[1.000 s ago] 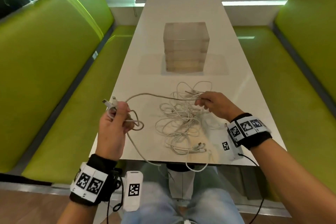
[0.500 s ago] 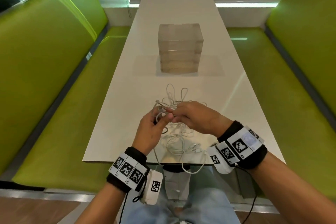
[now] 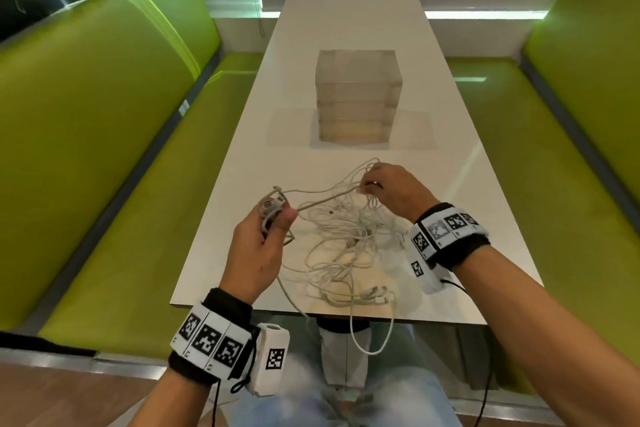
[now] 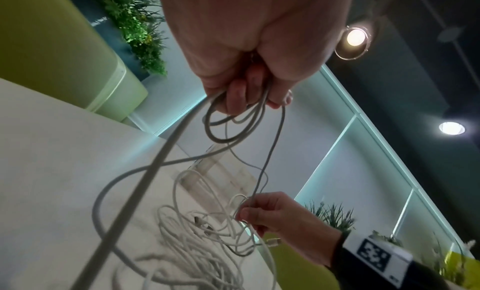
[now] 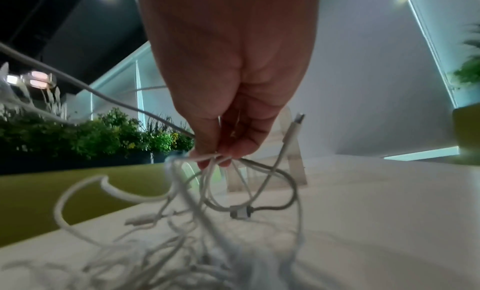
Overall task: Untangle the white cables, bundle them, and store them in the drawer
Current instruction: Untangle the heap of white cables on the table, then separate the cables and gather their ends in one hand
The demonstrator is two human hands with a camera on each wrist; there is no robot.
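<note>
A tangle of white cables [image 3: 349, 246] lies on the near part of the white table [image 3: 450, 204]; one loop hangs over the front edge. My left hand [image 3: 273, 218] grips a small coil of one cable with a plug end sticking up, and in the left wrist view its fingers [image 4: 236, 95] curl round several loops. My right hand [image 3: 372, 185] pinches the same cable's strand above the far side of the tangle; the right wrist view shows its fingertips [image 5: 218, 157] closed on thin strands. A translucent drawer unit [image 3: 358, 100] stands mid-table beyond the cables, all drawers closed.
Green bench seats [image 3: 104, 149] run along both sides of the table. Loose plug ends [image 3: 375, 296] lie near the table's front edge. My knees are under that edge.
Half a second ago both hands met over the tangle. They have now drawn apart, left hand to the left, right hand farther away, stretching a strand between them.
</note>
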